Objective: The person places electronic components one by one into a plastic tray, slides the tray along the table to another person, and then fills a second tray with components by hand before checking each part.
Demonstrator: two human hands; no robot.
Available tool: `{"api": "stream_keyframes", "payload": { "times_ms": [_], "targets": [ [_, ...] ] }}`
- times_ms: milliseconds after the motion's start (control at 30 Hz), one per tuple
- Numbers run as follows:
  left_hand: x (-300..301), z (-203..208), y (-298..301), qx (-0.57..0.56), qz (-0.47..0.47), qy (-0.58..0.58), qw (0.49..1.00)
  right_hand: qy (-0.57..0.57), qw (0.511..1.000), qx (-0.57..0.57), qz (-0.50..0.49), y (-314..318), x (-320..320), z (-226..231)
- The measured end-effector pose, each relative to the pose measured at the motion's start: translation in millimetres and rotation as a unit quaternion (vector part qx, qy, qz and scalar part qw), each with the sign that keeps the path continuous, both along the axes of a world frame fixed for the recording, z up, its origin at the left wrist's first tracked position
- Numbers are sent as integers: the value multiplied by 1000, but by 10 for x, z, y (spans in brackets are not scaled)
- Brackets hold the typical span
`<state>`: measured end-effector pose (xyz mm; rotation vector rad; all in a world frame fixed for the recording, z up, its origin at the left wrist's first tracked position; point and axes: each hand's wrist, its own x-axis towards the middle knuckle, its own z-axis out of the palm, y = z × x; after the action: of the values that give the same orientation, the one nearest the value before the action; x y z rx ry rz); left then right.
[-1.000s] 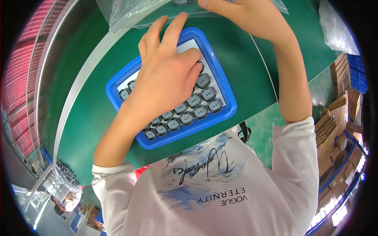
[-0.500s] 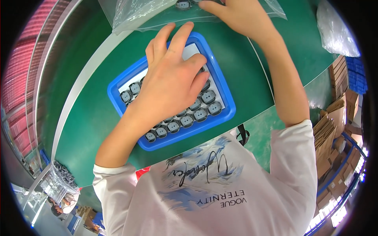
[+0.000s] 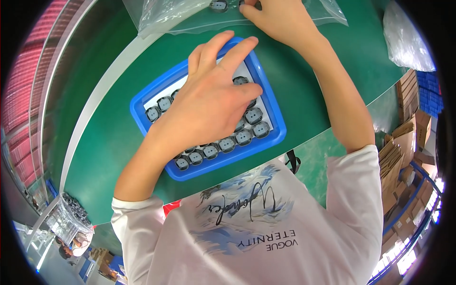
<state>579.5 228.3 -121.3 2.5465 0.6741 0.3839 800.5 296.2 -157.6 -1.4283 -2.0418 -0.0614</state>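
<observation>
Small dark grey rounded-square parts (image 3: 253, 116) with pale centres sit in neat rows inside a shallow blue plastic tray (image 3: 278, 124) with a white floor, at the centre of the frame on the green tabletop (image 3: 118, 128). The rows fill the lower and right part of the tray that shows; most of the rest is hidden under the left hand (image 3: 211, 102). That hand lies spread over the tray, palm down, fingers loosely fanned toward the upper rim; its grip is open and holds nothing, and it seems to rest there to steady the tray or press parts into their seats.

The right hand (image 3: 280, 19) reaches to the top edge of the frame, onto a clear plastic bag (image 3: 175, 16) lying flat on the tabletop. Its fingertips are pinched on one of the same dark parts at the bag's mouth (image 3: 249, 4), and another loose part (image 3: 218, 5) lies just left of it. Another crumpled clear bag (image 3: 406, 40) lies at the upper right, well apart.
</observation>
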Motion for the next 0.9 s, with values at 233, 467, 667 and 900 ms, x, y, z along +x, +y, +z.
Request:
{"api": "stream_keyframes", "payload": {
  "times_ms": [233,467,667,900],
  "targets": [
    [-22,32,10,0,-13,-6,1000,40,991,-107,68,-70,88,226],
    [-13,-19,-3,63,104,-34,992,-25,993,-69,95,-110,169,263],
    [-14,-54,7,89,97,-11,991,-8,989,-105,103,-99,152,256],
    [-38,-48,53,84,73,-21,994,39,988,-70,129,-123,59,387]
  ]
}}
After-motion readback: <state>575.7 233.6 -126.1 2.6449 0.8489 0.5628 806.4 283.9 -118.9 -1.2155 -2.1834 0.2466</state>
